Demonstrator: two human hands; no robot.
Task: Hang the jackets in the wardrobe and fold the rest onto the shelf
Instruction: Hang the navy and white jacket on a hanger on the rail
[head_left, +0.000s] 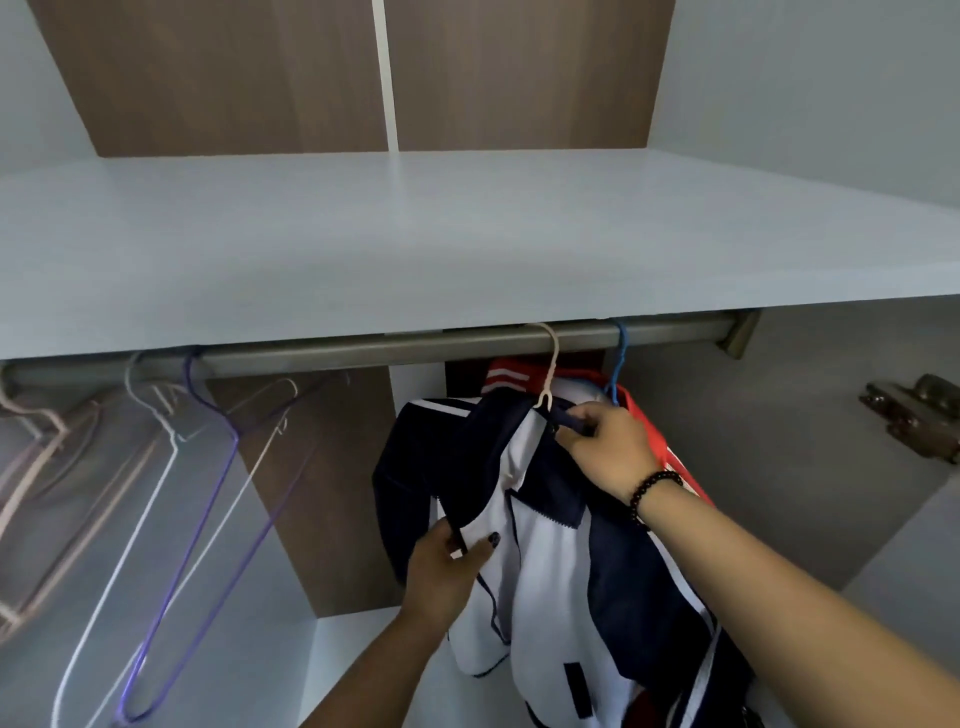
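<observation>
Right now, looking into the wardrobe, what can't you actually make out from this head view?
- Red jacket: mostly hidden behind the navy and white jacket and the right hand.
- Blue hanger: only its hook shows; the jackets cover its shoulders.
- Empty hangers at left: motion-blurred, so their count is unclear.
- Navy and white jacket's hem: cut off by the bottom edge.
- Left hand: its fingertips are hidden behind the fabric.

Under the shelf (467, 249), bare hangers (197, 467) hang left on the rail (363, 349), jackets (561, 519) right.
</observation>
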